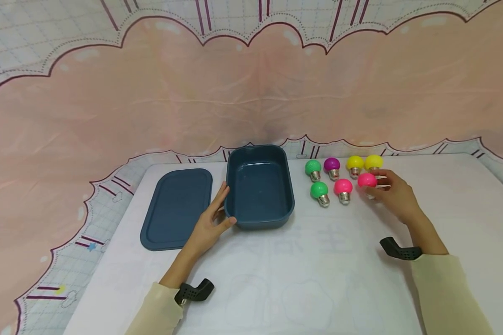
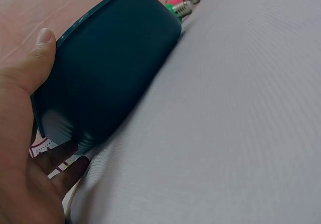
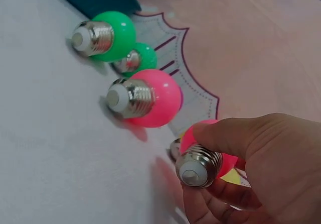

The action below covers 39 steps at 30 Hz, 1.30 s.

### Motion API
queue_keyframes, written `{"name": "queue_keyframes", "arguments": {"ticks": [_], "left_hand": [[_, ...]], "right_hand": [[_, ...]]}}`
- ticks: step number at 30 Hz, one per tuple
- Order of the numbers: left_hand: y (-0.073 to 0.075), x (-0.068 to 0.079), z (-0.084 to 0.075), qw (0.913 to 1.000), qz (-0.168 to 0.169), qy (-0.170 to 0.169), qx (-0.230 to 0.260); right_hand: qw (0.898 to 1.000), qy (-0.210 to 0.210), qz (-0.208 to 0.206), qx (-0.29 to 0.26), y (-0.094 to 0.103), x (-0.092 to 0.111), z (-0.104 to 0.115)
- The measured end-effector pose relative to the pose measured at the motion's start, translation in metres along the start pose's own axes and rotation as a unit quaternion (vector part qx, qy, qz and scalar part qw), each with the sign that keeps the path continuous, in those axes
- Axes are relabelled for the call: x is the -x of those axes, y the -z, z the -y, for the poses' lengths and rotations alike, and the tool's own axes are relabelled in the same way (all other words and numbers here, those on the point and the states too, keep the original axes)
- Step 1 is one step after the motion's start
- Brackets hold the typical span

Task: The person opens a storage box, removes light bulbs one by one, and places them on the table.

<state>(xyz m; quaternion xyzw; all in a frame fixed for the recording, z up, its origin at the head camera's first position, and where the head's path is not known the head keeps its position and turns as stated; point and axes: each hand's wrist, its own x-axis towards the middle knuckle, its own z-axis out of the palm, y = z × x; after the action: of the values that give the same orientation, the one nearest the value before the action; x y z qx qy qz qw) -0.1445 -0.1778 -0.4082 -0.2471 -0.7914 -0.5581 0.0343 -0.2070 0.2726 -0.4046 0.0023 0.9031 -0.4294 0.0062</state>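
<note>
My right hand pinches a pink light bulb between thumb and fingers, its metal screw base showing in the right wrist view. Beside it lies another pink bulb. Two green bulbs, a purple bulb and two yellow bulbs are grouped around them. At the table's middle stands a dark blue box without its cover. Against that box's near left corner rests my left hand, fingers fairly straight along the left side and thumb at the front wall.
A flat dark blue lid lies left of the box. All of this is on a white-covered table. Behind the table hangs a peach-coloured patterned cloth. Each wrist wears a black camera mount.
</note>
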Motion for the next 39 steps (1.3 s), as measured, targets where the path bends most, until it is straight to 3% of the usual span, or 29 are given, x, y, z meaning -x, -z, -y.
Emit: {"name": "queue_keyframes", "arguments": {"ticks": [22,39], "left_hand": [[0.000,0.000,0.001,1.0000,0.000,-0.001,-0.001],[0.000,0.000,0.000,0.9999,0.001,0.010,-0.003]], "right_hand": [[0.998,-0.043,0.026,0.043,-0.009,0.000,0.006],[0.996,-0.047,0.039,0.058,-0.009,-0.001,0.006]]}}
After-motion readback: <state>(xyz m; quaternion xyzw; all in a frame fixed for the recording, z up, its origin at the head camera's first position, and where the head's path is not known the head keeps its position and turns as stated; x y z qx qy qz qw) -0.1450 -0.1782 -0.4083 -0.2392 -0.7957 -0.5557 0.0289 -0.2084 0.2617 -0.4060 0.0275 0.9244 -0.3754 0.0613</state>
